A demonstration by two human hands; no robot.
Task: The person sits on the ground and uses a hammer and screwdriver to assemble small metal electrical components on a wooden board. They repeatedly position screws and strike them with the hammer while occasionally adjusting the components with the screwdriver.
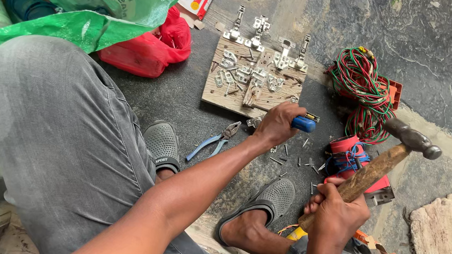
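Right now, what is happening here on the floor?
A person sits on the stone floor. The left hand holds a blue-handled tool at the edge of a wooden board covered with metal hinges. The right hand grips a hammer, its head raised clear of the floor. Pliers and loose nails lie between the feet and the board.

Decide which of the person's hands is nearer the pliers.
Left. The left hand is just right of the pliers; the right hand, gripping the hammer, is farther right.
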